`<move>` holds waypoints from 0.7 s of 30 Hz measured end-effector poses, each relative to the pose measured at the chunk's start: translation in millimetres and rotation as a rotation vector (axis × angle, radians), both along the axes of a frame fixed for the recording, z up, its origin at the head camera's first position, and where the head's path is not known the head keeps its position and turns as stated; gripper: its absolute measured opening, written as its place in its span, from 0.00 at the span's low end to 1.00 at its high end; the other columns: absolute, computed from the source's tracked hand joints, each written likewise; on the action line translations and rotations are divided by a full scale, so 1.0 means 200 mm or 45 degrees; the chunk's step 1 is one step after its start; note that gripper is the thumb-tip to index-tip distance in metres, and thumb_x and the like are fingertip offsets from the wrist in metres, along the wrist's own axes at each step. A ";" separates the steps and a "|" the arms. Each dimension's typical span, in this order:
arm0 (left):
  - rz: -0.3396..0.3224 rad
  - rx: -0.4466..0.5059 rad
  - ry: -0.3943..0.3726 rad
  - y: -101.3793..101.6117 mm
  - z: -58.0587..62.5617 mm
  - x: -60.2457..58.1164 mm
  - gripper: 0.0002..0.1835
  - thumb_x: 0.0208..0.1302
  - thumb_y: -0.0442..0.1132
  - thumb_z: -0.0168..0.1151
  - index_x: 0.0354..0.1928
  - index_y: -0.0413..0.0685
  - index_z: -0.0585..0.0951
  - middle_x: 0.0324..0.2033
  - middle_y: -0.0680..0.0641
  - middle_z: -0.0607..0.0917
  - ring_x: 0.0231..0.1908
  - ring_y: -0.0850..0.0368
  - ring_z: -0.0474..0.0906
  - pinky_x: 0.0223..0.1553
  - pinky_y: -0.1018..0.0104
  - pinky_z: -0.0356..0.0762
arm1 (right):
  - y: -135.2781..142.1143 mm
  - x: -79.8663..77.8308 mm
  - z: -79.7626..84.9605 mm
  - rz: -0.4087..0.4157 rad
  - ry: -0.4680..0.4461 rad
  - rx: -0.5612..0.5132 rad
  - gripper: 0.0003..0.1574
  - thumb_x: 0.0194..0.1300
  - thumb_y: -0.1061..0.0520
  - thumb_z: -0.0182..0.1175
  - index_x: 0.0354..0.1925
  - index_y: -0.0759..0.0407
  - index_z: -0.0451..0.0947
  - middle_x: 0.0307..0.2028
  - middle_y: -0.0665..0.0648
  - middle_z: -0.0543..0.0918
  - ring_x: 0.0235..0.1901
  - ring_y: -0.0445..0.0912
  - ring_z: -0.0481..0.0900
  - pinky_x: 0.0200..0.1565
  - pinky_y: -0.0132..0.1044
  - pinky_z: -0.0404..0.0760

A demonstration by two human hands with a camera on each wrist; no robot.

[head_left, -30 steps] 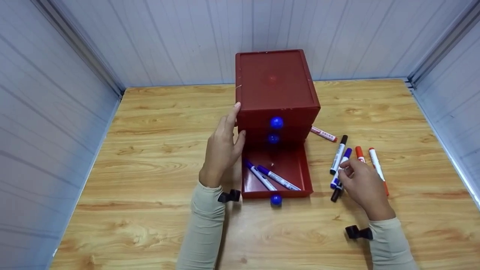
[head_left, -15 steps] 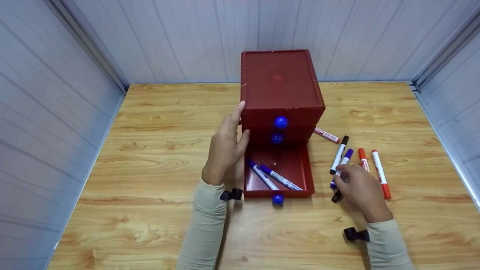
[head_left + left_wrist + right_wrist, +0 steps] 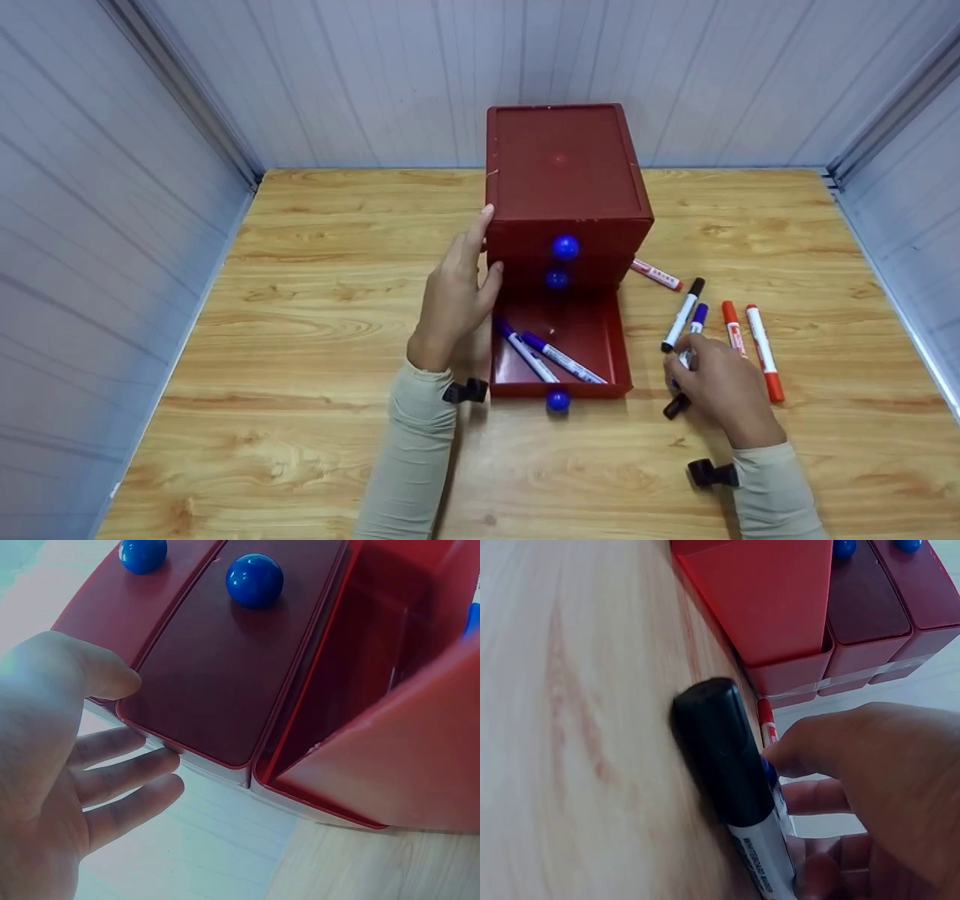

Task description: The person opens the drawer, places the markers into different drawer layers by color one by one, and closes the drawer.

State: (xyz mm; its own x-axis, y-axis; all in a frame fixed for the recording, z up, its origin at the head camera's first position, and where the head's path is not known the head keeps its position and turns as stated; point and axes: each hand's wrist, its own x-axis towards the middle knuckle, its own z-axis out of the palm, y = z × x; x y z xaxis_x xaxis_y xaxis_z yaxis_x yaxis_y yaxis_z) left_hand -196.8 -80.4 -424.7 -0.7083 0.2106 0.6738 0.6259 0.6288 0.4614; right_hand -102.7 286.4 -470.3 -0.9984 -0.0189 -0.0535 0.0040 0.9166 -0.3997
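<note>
My left hand [image 3: 450, 300] rests against the left side of a dark red drawer cabinet [image 3: 562, 165]. In the left wrist view its thumb [image 3: 112, 676] touches the front edge while the other fingers lie straight along the side. The bottom drawer [image 3: 592, 330] is pulled out and holds two blue-capped markers [image 3: 566, 358]. At the right, my right hand [image 3: 727, 386] pinches a blue whiteboard marker [image 3: 699, 319] between thumb and fingers, the marker mostly hidden by them. A black whiteboard marker [image 3: 720, 757] lies beside it, close to the right wrist camera.
Another black marker [image 3: 682, 315] lies just left of the right hand. Two red markers [image 3: 763, 349] [image 3: 731, 322] are to its right. One more red marker [image 3: 658, 275] sits by the cabinet's right side. White panel walls [image 3: 420, 82] enclose the wooden table [image 3: 322, 315].
My right hand has lowered onto the blue marker and closed its fingers around it; the marker's lower end has shifted slightly. The left hand stays against the cabinet. The head view has shifted a little.
</note>
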 end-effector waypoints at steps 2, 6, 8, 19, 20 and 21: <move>0.002 0.003 0.001 0.00 0.00 0.00 0.39 0.67 0.35 0.61 0.77 0.56 0.57 0.55 0.43 0.79 0.48 0.52 0.82 0.48 0.58 0.81 | 0.00 0.00 0.00 -0.006 -0.012 0.002 0.19 0.68 0.48 0.59 0.48 0.60 0.80 0.24 0.52 0.77 0.21 0.46 0.71 0.20 0.40 0.65; -0.002 0.004 -0.007 0.00 0.00 0.00 0.39 0.67 0.35 0.61 0.78 0.56 0.57 0.55 0.43 0.79 0.49 0.52 0.82 0.48 0.58 0.81 | 0.01 0.00 -0.01 -0.024 -0.035 0.006 0.20 0.67 0.49 0.59 0.48 0.62 0.79 0.25 0.54 0.79 0.20 0.46 0.71 0.20 0.40 0.66; -0.012 0.004 -0.015 0.00 0.00 0.00 0.40 0.68 0.35 0.60 0.78 0.56 0.56 0.55 0.43 0.80 0.49 0.51 0.82 0.49 0.58 0.81 | 0.01 0.00 -0.01 -0.042 -0.054 0.002 0.20 0.67 0.49 0.58 0.48 0.62 0.78 0.25 0.54 0.78 0.20 0.46 0.71 0.20 0.40 0.65; -0.002 0.017 -0.024 0.00 0.01 0.01 0.40 0.68 0.35 0.61 0.78 0.58 0.56 0.55 0.43 0.80 0.50 0.52 0.81 0.51 0.58 0.80 | 0.02 -0.01 0.02 -0.121 -0.223 -0.096 0.25 0.69 0.51 0.52 0.59 0.58 0.78 0.25 0.54 0.77 0.18 0.46 0.70 0.18 0.39 0.67; -0.003 0.018 -0.025 0.00 0.01 0.01 0.40 0.68 0.35 0.61 0.78 0.58 0.56 0.55 0.43 0.80 0.50 0.52 0.81 0.51 0.59 0.80 | 0.02 -0.01 0.03 -0.132 -0.240 -0.107 0.24 0.70 0.50 0.52 0.59 0.58 0.78 0.27 0.55 0.78 0.19 0.47 0.71 0.19 0.39 0.68; -0.003 0.019 -0.026 0.00 0.01 0.01 0.40 0.68 0.36 0.61 0.78 0.58 0.56 0.55 0.43 0.80 0.50 0.52 0.81 0.51 0.59 0.80 | 0.02 -0.02 0.03 -0.145 -0.250 -0.119 0.24 0.70 0.50 0.51 0.58 0.59 0.78 0.29 0.56 0.79 0.20 0.47 0.72 0.20 0.39 0.69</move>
